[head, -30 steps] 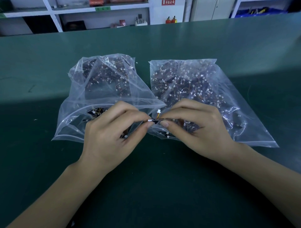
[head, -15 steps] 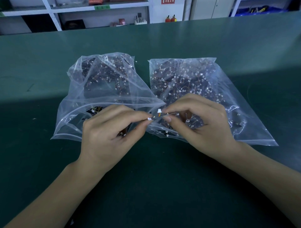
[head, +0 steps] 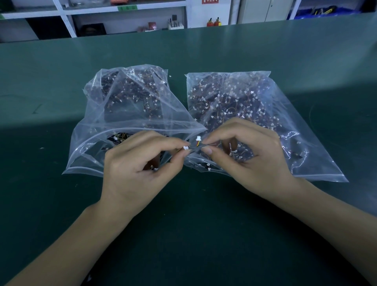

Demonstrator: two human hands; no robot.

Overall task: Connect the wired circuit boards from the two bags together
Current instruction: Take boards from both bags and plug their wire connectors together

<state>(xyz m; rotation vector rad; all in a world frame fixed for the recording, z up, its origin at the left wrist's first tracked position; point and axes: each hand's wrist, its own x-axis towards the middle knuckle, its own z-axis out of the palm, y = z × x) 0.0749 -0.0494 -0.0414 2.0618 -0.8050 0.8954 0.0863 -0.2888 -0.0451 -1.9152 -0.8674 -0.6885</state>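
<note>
- A red sign on the far wall carries writing too small to read; a green label on the shelf is blurred.
- The left hand pinches a white connector between thumb and forefinger.
- The right hand pinches a thin wired board, whose second white connector stands just above, apart from the first.
- Both hands meet over the near mouths of the left bag and right bag, lying side by side mid-tabletop.

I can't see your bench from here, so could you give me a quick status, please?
Left hand pinches one white plug. Right hand pinches the other wired board, its plug free. Plugs not joined. Nothing between them.
</note>
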